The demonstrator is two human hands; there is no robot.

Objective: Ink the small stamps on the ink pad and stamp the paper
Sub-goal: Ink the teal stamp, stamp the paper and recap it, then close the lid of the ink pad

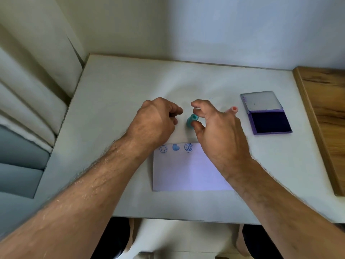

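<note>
A white paper (pixel 186 169) lies on the table with three blue prints along its top edge: a face, a heart and a round face. A teal stamp (pixel 191 121) stands just beyond the paper. My right hand (pixel 220 133) hovers at it, fingers spread, thumb and forefinger on either side of its top without clearly gripping. A pink stamp (pixel 233 109) shows behind that hand. My left hand (pixel 155 122) is curled to the left of the teal stamp; whatever it may hold is hidden. The open purple ink pad (pixel 270 122) sits at the right.
The grey table (pixel 115 109) meets a white wall at the back. A wooden board (pixel 324 113) lies along the right edge. A cushioned seat (pixel 22 146) stands to the left. My knees show under the front edge.
</note>
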